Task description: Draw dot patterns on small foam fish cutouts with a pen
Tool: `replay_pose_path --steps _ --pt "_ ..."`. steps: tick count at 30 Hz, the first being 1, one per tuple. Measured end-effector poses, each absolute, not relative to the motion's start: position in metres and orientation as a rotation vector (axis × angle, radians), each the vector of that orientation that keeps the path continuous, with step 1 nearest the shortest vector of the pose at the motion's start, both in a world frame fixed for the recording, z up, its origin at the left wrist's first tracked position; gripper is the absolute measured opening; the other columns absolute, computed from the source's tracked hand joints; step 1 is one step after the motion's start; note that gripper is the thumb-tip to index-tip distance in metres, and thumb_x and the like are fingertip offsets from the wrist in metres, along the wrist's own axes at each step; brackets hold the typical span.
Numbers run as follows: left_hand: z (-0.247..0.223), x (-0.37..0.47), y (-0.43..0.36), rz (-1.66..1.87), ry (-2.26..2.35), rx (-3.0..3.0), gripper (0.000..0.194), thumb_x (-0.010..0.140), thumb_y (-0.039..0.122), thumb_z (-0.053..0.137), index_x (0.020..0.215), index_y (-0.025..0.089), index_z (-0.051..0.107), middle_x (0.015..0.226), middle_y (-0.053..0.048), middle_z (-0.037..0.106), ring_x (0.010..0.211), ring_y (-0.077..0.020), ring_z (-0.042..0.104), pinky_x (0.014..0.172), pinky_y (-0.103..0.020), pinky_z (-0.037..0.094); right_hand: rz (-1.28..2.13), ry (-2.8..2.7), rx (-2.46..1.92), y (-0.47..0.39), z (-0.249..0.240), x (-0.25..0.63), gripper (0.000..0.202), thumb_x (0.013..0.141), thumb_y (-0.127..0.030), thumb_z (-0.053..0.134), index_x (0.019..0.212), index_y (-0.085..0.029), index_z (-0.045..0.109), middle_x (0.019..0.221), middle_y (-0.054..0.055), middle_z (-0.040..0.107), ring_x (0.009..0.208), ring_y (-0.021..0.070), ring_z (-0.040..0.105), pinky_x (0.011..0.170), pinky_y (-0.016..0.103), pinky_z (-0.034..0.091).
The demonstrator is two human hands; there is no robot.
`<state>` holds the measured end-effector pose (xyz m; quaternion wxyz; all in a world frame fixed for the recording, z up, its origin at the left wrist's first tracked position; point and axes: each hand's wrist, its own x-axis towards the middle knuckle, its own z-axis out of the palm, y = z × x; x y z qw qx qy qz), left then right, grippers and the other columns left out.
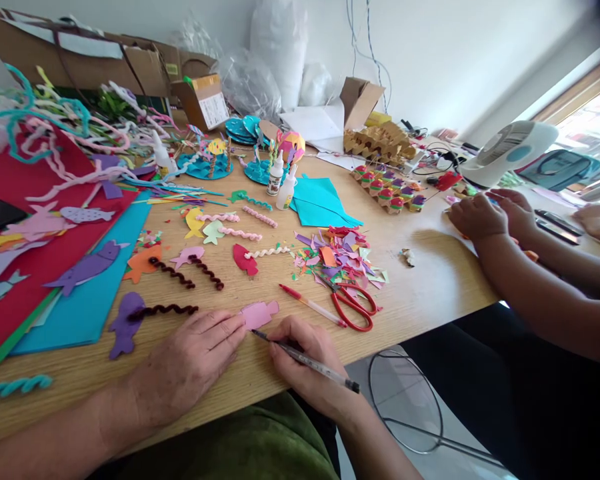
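Note:
My left hand (193, 363) lies flat on the table, its fingertips holding down one end of a small pink paper cutout (261, 315). In my right hand (310, 357) is a black gel pen (315, 364), its tip close to the lower edge of the cutout; I cannot tell whether it touches. A purple paper fish (126, 325) with a dark brown curled pipe cleaner (170, 309) lies beside my left hand. Just beyond my right hand are a red-capped pen (313, 305) and red-handled scissors (353, 307).
Paper scraps (343, 257) are heaped behind the scissors. Further back stand glue bottles (285, 189), turquoise felt sheets (325, 200) and a painted egg carton (390, 190). Coloured sheets (105, 280) and pipe cleaners (40, 143) cover the left. Another person's hands (480, 217) work at the right.

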<state>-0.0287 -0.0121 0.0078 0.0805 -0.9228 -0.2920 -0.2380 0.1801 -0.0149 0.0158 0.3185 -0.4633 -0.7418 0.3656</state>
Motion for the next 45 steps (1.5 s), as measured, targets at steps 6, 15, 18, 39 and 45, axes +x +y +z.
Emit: replay_pose_path --steps 6,15,18,39,45 --pt "0.0064 -0.0290 -0.0121 -0.718 -0.884 -2.764 0.031 0.094 0.009 0.034 0.108 0.010 0.062 0.105 -0.008 0.067 0.100 -0.0203 0.059 0.089 -0.034 0.049 0.955 -1.968 -1.195 -0.0147 0.0148 0.1798 0.009 0.074 -0.012 0.050 0.071 -0.020 0.052 0.059 -0.005 0.050 0.050 0.0084 0.043 0.053 0.019 0.035" --pt "0.0066 -0.0285 -0.0124 -0.697 -0.889 -2.750 0.032 0.095 0.010 0.033 0.105 0.010 0.063 0.105 -0.008 0.067 0.099 -0.0200 0.059 0.089 -0.034 0.049 0.980 -1.959 -1.224 -0.0148 0.0185 0.1782 0.010 0.074 -0.010 0.051 0.070 -0.019 0.053 0.056 -0.007 0.047 0.050 0.0079 0.042 0.054 0.019 0.034" --pt "0.0067 -0.0289 -0.0122 -0.694 -0.874 -2.759 0.033 0.095 0.010 0.032 0.105 0.008 0.064 0.104 -0.009 0.067 0.099 -0.0206 0.059 0.089 -0.034 0.049 0.970 -1.965 -1.234 -0.0150 0.0175 0.1785 0.009 0.074 -0.011 0.051 0.070 -0.019 0.054 0.057 -0.006 0.049 0.049 0.0078 0.042 0.053 0.019 0.034" --pt "0.0061 -0.0292 -0.0126 -0.702 -0.867 -2.750 0.033 0.094 0.009 0.032 0.108 0.008 0.062 0.106 -0.009 0.067 0.101 -0.0208 0.058 0.089 -0.035 0.049 0.879 -1.968 -1.225 -0.0156 0.0171 0.1796 0.009 0.073 -0.011 0.048 0.069 -0.020 0.049 0.056 -0.006 0.046 0.047 0.0079 0.039 0.051 0.019 0.032" --pt "0.0055 -0.0304 -0.0134 -0.683 -0.876 -2.751 0.032 0.093 0.009 0.034 0.110 0.010 0.061 0.108 -0.009 0.066 0.103 -0.0208 0.057 0.090 -0.035 0.049 0.825 -1.955 -1.265 -0.0164 0.0166 0.1789 0.009 0.072 -0.011 0.047 0.069 -0.020 0.049 0.057 -0.005 0.048 0.048 0.0085 0.040 0.050 0.020 0.033"
